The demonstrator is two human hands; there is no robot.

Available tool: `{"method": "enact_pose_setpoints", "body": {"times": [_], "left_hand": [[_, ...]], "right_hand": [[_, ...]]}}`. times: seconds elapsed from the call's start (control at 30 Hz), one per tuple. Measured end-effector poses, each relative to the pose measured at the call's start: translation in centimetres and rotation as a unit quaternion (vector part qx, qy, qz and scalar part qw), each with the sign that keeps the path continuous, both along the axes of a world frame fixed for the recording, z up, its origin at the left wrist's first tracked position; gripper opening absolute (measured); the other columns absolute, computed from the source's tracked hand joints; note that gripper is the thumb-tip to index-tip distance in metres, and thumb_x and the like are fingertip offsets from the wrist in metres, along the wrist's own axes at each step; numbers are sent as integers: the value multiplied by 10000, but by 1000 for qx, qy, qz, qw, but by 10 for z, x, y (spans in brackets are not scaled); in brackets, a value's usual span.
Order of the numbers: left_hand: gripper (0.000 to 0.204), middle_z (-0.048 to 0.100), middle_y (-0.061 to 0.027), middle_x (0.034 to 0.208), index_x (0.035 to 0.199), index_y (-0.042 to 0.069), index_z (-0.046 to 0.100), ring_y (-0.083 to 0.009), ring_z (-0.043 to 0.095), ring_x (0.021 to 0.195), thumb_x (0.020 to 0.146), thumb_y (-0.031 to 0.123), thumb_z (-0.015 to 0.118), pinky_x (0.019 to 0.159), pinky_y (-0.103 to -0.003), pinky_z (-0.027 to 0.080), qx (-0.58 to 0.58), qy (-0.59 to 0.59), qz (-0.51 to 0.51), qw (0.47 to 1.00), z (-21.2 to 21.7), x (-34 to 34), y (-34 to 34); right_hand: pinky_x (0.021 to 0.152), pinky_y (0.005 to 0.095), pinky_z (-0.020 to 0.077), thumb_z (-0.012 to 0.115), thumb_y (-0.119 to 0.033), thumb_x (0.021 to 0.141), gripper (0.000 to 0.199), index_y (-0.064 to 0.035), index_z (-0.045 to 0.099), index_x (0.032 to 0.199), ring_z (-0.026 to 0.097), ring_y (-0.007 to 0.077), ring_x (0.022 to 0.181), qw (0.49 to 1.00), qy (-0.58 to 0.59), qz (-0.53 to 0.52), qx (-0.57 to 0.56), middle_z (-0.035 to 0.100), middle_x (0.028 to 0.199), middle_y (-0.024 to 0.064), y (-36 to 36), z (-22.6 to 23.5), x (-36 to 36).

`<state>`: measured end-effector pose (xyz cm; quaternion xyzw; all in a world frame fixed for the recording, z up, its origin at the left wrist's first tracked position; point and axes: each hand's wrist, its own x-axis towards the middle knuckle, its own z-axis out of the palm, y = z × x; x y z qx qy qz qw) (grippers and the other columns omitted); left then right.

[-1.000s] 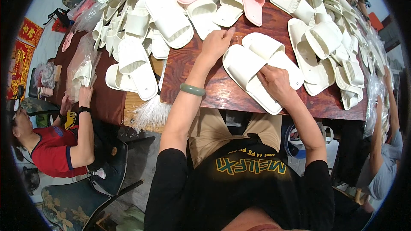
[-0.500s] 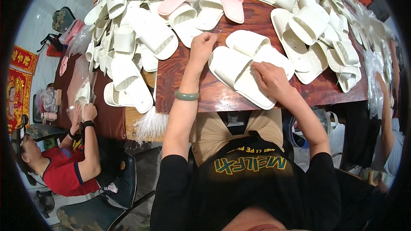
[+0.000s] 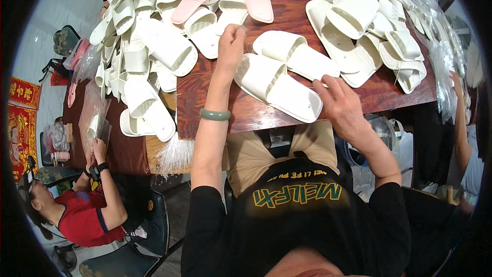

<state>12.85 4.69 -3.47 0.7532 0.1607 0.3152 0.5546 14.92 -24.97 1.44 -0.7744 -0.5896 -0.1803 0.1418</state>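
A pair of white slippers lies side by side in front of me, the near slipper (image 3: pixel 294 97) and the far slipper (image 3: pixel 312 61) with their straps toward the left. My left hand (image 3: pixel 231 43) is closed in a fist just left of the straps, above the table. What it holds, if anything, is too thin or hidden to make out. Close to the heel ends of the pair is my right hand (image 3: pixel 342 103), fingers bent and tips drawn together. Whatever may be between those fingertips is hidden.
White slippers are heaped on the left (image 3: pixel 166 43) and right (image 3: pixel 353 15) of the wooden table (image 3: pixel 246 123), with a pink slipper (image 3: pixel 256 0) at the back. White plastic strands (image 3: pixel 176 155) hang at the left corner. A person in red (image 3: pixel 89 213) handles a clear bag (image 3: pixel 95 107).
My right hand has drawn back from between the slippers to the right, beyond their heels. My left hand has lifted slightly away. The whole view has shifted a little.
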Motion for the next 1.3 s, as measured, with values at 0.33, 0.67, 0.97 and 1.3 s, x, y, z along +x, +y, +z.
{"method": "enact_pose_setpoints", "body": {"times": [0.33, 0.67, 0.97, 1.3], "left_hand": [[247, 622, -71, 814, 925, -42, 565, -132, 587, 764, 922, 195, 495, 682, -263, 471, -47, 83, -52, 994, -21, 30, -9], [210, 630, -58, 821, 925, -1, 591, -95, 566, 725, 920, 195, 515, 641, -219, 442, -167, 64, -105, 978, -19, 23, 3], [214, 636, -126, 945, 958, -47, 589, -194, 622, 884, 902, 151, 530, 746, -304, 510, -295, 39, -130, 946, -17, 14, 7], [181, 652, -52, 984, 984, 19, 615, -114, 598, 864, 893, 169, 571, 712, -216, 454, -317, 24, -200, 927, -11, 19, 11]], "right_hand": [[784, 351, 478, 575, -19, 673, 377, 30, 525, 1043, 546, 286, 943, 992, 78, 102, 8, 504, 1037, 143, 4, -31, 19], [775, 380, 471, 598, -20, 761, 158, -7, 600, 919, 576, 295, 876, 959, 154, 237, -6, 585, 972, 118, 43, -32, 85], [745, 386, 482, 596, 7, 759, 167, 10, 614, 925, 581, 322, 873, 952, 145, 270, -22, 602, 923, 141, 87, -36, 121], [723, 385, 495, 619, 3, 739, 205, 14, 631, 943, 594, 334, 828, 952, 146, 271, 0, 620, 935, 153, 92, -39, 119]]}}
